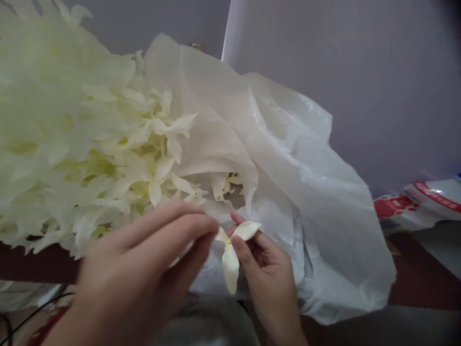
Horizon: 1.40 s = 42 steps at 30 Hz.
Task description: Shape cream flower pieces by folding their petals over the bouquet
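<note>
A small white flower [230, 262] with long pointed petals and a pale yellow centre is held in front of me. My right hand [268, 271] pinches it between thumb and fingers from the right side. From the left, my left hand [151, 259] reaches across with its fingers pressed together on the flower's left petal; the fingertips are partly hidden. Beside and behind my left hand lies a large heap of similar white flowers [118, 144]. A crumpled white plastic sheet or bag [288, 163] spreads behind my right hand.
A few loose blossoms [232, 181] show through a gap in the plastic. At the right lies a white package with red print [421, 202] against the grey wall [378, 86]. A dark red surface [425, 278] runs underneath; a black cable [39, 307] crosses the lower left.
</note>
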Tool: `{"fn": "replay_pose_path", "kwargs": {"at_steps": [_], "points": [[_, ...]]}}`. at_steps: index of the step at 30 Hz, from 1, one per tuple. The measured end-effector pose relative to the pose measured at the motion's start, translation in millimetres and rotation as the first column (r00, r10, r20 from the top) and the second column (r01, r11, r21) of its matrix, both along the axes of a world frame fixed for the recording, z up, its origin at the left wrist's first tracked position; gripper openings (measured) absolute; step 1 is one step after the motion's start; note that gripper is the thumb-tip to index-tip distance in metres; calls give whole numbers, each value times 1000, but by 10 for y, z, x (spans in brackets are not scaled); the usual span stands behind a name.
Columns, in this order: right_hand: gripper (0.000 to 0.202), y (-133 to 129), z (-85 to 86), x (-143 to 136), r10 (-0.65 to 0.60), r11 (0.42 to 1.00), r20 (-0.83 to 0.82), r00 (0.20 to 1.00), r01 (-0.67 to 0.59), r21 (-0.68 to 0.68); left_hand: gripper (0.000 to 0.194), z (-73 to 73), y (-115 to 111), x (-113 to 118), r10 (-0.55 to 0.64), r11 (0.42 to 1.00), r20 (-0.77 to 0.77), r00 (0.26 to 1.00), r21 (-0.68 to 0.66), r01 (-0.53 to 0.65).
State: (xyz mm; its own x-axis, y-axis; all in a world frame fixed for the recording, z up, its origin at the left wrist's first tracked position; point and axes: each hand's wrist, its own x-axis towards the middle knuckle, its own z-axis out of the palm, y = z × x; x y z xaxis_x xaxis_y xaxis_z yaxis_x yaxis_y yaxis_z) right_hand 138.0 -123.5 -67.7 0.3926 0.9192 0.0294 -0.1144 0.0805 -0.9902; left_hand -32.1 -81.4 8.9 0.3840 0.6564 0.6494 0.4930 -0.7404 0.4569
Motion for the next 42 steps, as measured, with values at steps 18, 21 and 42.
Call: {"fn": "replay_pose_path", "kwargs": {"at_steps": [18,21,42], "points": [[32,-72,-125,38,117,966,167,979,-151,208,14,-287,76,421,-194,857,322,927,-405,320],[33,-83,-122,56,137,963,192,972,-176,203,14,-302,88,417,-196,834,364,910,-427,350],[21,-56,-73,10,10,958,274,962,-87,272,10,-358,112,424,-145,703,475,868,-568,428]]}}
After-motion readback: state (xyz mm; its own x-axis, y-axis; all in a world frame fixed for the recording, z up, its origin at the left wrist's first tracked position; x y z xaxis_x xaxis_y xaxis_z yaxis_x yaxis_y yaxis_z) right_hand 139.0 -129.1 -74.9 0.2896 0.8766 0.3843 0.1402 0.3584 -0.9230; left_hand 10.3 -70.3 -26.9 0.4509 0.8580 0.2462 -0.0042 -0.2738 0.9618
